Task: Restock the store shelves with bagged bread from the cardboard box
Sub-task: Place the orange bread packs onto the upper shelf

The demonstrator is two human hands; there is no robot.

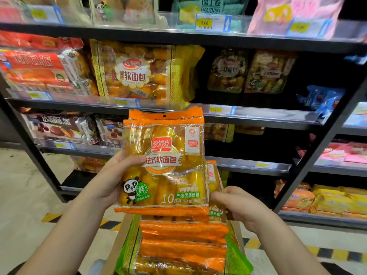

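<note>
An orange bag of bread [164,165] with a panda print stands upright in front of the shelves, held above the cardboard box [117,245]. My left hand [111,179] grips its left edge, thumb across the front. A second orange bag [215,191] sits right behind it, and my right hand [240,205] pinches its lower right edge. The box below holds several more orange bags [182,247] and green-edged bags [236,257] packed on edge.
Black metal shelves [248,114] with price tags rise ahead. A yellow bread bag [139,72] stands on the middle shelf, red packs to its left, darker bags set back at the right. Lower right shelves hold yellow and pink packs. Dark gaps show right of centre.
</note>
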